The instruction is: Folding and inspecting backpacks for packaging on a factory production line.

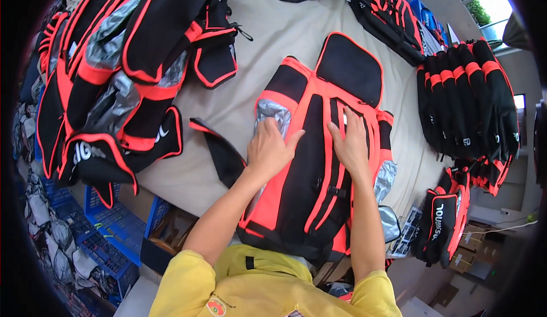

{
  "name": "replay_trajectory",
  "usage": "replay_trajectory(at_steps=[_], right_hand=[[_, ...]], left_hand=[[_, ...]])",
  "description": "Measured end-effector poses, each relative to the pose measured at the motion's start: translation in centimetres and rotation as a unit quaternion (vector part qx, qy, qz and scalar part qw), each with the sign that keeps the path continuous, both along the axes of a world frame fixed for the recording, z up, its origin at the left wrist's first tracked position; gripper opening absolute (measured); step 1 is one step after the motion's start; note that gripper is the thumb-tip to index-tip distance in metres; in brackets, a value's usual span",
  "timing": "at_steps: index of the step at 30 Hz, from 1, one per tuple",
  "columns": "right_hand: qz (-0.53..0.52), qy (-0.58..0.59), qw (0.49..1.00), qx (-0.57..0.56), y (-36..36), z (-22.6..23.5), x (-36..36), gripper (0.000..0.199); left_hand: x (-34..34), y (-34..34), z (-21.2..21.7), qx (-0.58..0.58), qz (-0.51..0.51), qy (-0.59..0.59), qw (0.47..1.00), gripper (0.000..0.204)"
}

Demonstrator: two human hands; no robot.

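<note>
A black backpack (305,169) with bright orange-red panels and trim lies in front of me, its black flap (350,66) folded out at the far end. My left hand (272,150) rests on its left edge, fingertips at the silver lining of a side pocket (273,112), thumb stretched away from the fingers. On the right, my right hand (350,140) lies over the shoulder straps (327,194), its fingers extended and thumb apart. A black strap piece (219,149) with red edging sticks out to the left. Silver lining (386,180) also shows along the right side.
A pale cloth (228,109) covers the table. Several similar bags (148,60) are heaped at the left, and another bag (387,18) lies far right. More bags (467,95) are stacked beyond the right edge. Blue crates (108,260) stand low at the left.
</note>
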State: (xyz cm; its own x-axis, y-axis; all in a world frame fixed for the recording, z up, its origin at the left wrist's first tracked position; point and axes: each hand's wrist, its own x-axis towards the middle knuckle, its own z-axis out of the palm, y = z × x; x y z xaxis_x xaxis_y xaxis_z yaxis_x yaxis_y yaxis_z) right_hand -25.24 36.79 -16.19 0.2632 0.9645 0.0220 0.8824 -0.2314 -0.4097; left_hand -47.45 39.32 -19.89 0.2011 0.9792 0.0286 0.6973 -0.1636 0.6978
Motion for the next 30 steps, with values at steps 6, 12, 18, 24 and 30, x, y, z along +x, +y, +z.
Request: replay_trajectory(at_steps=[6,12,18,24,30], right_hand=[[-0.058,-0.096,0.993,-0.03,2.8,-13.8,1.0,0.078],[-0.078,-0.063,0.995,0.015,3.1,-15.3,0.8,0.076],[-0.074,-0.047,0.995,0.053,2.8,-15.5,1.0,0.07],[-0.079,-0.033,0.994,0.062,2.8,-15.7,1.1,0.067],[-0.066,-0.043,0.995,0.067,2.8,-14.8,2.1,0.067]], left_hand=[[0.9,3.3,-9.2,-0.141,0.053,0.004,0.989,0.03],[0.9,2.5,-12.2,-0.039,0.076,-0.086,0.993,0.024],[1.2,1.9,-13.0,-0.009,0.09,-0.059,0.994,0.024],[1.3,1.9,-13.0,0.02,0.086,-0.06,0.994,0.024],[1.4,3.1,-11.9,0.008,0.076,-0.1,0.992,0.026]])
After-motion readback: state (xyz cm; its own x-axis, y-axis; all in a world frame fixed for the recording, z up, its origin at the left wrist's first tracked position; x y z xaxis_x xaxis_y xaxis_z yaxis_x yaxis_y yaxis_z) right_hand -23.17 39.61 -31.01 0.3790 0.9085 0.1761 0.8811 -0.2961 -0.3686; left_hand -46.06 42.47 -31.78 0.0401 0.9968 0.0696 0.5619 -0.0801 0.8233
